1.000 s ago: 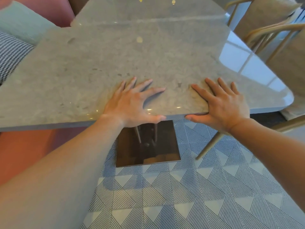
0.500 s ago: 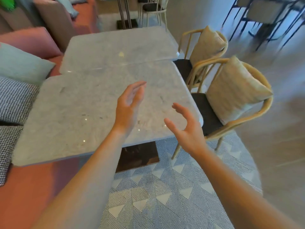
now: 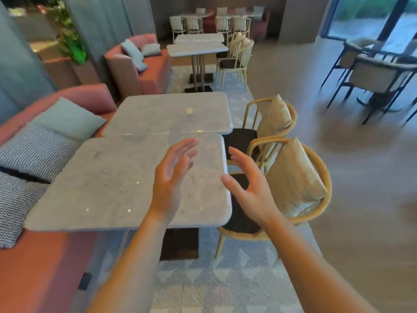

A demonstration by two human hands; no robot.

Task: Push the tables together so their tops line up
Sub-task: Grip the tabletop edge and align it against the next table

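From the head view, both your hands are off the work: your left hand hangs above the right part of the near table, fingers straight and loosely spread, holding nothing. Your right hand is just as open and empty, out past the table's right edge over the seat of the near chair. The near table's far edge meets the far table along a thin seam, so the push looks mostly done. The far table's right corner appears to jut a little further right than the near one's, though the wide lens may exaggerate that. If you correct it, the risks are these: the pedestal base sits on the patterned rug and could catch, so a shove high on the stone top may rock it instead of sliding it. Fingers left near the seam could also get nipped. Room is tight on both sides. The sofa and its houndstooth pillows run close along the left edge, and the two chairs sit just beside the right edges. The near edge, facing you, has open rug.
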